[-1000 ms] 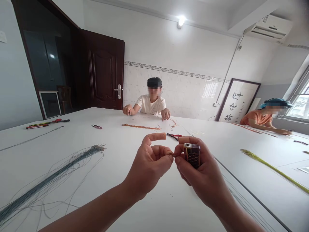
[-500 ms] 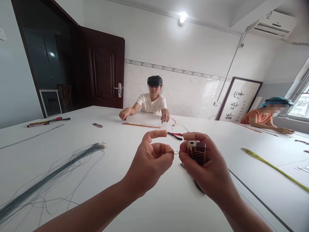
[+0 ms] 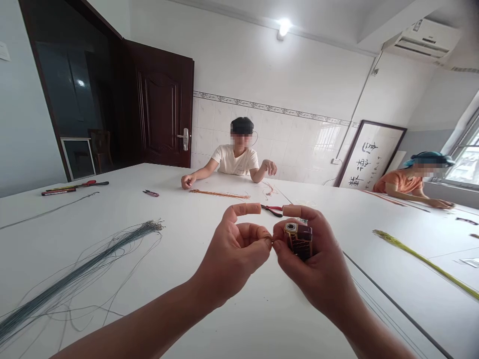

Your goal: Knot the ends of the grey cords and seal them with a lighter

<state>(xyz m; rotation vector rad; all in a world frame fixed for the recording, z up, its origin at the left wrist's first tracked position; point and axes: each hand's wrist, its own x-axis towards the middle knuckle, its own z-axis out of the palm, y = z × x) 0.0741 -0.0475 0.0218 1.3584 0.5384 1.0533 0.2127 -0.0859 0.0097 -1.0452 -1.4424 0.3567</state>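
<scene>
My left hand (image 3: 237, 249) is pinched shut, thumb against a fingertip, on a small hooked piece of thin wire (image 3: 273, 240). Only a speck of it shows between the fingertips of both hands, which almost touch. Wrapped in my right hand (image 3: 322, 259) is a dark lighter (image 3: 300, 239) with gold trim and a round nozzle on top, while that thumb and a finger pinch at the wire. Both index fingers stick out with tan finger covers (image 3: 250, 208) on their tips. Just beyond the hands lie red-and-black pliers (image 3: 272, 211).
A bundle of grey-blue cords (image 3: 112, 259) spreads over the white table (image 3: 239, 319) at left. Yellow-green cords (image 3: 419, 254) lie at right, orange cords (image 3: 220, 194) across. Snips (image 3: 150, 193) and red-handled pliers (image 3: 90, 184) rest far left. Two people sit at the table.
My right hand has moved left with the lighter, so its fingertips now meet the wire hook at my left fingertips. The person opposite has raised one hand off the table.
</scene>
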